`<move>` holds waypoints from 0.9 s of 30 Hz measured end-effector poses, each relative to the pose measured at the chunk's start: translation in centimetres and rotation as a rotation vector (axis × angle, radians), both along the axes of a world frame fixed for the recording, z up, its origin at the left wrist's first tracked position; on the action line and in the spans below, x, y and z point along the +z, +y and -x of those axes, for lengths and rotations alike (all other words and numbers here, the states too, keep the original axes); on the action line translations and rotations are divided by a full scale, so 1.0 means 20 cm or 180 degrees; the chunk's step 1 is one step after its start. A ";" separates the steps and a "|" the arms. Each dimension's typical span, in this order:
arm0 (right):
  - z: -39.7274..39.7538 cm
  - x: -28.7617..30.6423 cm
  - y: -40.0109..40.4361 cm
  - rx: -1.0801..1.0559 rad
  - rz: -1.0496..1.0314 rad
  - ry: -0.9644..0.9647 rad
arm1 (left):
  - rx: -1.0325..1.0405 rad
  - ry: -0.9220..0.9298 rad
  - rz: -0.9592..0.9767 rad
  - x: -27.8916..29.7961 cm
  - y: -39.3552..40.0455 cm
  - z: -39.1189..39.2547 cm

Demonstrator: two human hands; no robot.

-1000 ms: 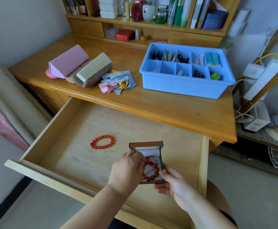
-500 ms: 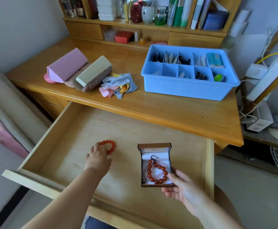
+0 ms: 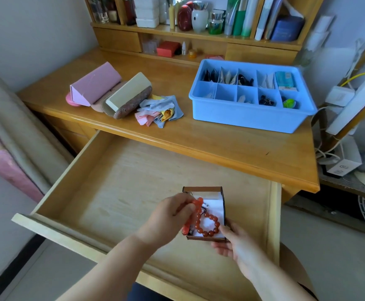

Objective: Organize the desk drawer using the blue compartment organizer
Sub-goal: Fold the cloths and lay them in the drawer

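The wooden drawer (image 3: 73, 183) is pulled out wide. Over its right half my right hand (image 3: 234, 244) holds a small open brown jewellery box (image 3: 213, 205) by its lower right corner. A dark red bead bracelet (image 3: 211, 224) lies on the box's white lining. My left hand (image 3: 168, 220) pinches an orange-red bead bracelet (image 3: 195, 210) and holds it over the box's left side. The blue compartment organizer (image 3: 249, 118) stands on the desk at the back right, with small items in several of its cells.
On the desk's left lie a pink case (image 3: 94, 83), a cream and brown case (image 3: 129, 94) and a heap of coloured cloths (image 3: 160, 111). A shelf (image 3: 199, 33) with bottles and books runs along the back. Power strips and cables (image 3: 351, 105) hang at the right.
My left hand reached left to the orange-red bracelet on the drawer floor, picked it up and brought it back to the box. My right hand kept holding the box.
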State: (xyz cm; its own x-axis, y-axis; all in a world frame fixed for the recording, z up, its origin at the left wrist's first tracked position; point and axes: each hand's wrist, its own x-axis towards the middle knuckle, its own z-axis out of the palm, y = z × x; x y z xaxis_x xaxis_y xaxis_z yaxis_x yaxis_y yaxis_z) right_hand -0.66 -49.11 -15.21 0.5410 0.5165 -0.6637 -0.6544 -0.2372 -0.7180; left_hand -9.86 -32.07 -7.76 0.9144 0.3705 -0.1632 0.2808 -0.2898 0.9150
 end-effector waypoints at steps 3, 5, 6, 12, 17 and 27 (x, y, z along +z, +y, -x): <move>0.02 0.01 -0.01 0.0066 -0.0050 -0.0004 | 0.0076 -0.0027 0.0645 0.03 -0.11 -0.05; 0.03 0.02 -0.02 0.0093 -0.0155 0.0037 | 0.0354 0.0081 0.1124 0.01 -0.16 -0.08; 0.04 0.02 -0.03 0.0111 -0.0224 0.0064 | 0.0504 0.0171 0.1330 -0.01 -0.16 -0.09; 0.03 0.02 -0.07 -0.0001 -0.0480 0.0252 | 0.0618 0.0666 -0.0538 -0.16 -0.13 -0.08; 0.03 0.03 -0.07 -0.0008 -0.0603 0.0258 | 0.0108 0.0165 -0.1834 -0.16 -0.12 -0.05; 0.00 0.15 -0.07 0.0528 -0.0681 -0.0123 | -0.1522 -0.0252 -0.3657 -0.19 -0.14 0.04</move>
